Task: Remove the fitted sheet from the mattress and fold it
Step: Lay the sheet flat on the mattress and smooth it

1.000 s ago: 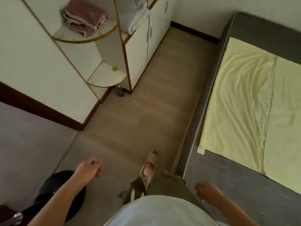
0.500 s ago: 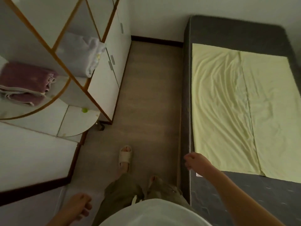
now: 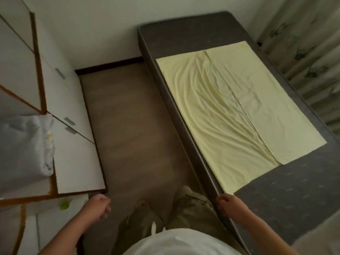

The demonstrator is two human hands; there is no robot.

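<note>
Sheet (image 3: 237, 115) lay flat on the mattress (image 3: 287, 199), pale yellow, already off the corners and folded in on itself: a seam or folded edge ran down its length, left half rippled, right half smoother. Dark mattress was bare above and below it, so removal looked done and folding only partly done.

Right hand (image 3: 227, 203) sat at the near long edge of the mattress, just beside the sheet's nearest corner, fingers curled loosely, holding nothing. Likely placed there to reach for that corner, or to steady against the bed edge; couldn't tell if it touched the mattress.

Left hand (image 3: 99, 204) hung over the floor (image 3: 132, 126) by the cupboard (image 3: 73, 144), loosely curled, empty. Well apart from the sheet, so not yet in play.

Person stood in the aisle between cupboard and bed, facing along it. My read: next step needs both hands on the sheet's near corners to bring that end up for another fold. Ripples on the left half probably need smoothing first, or the fold goes in crooked.
</note>
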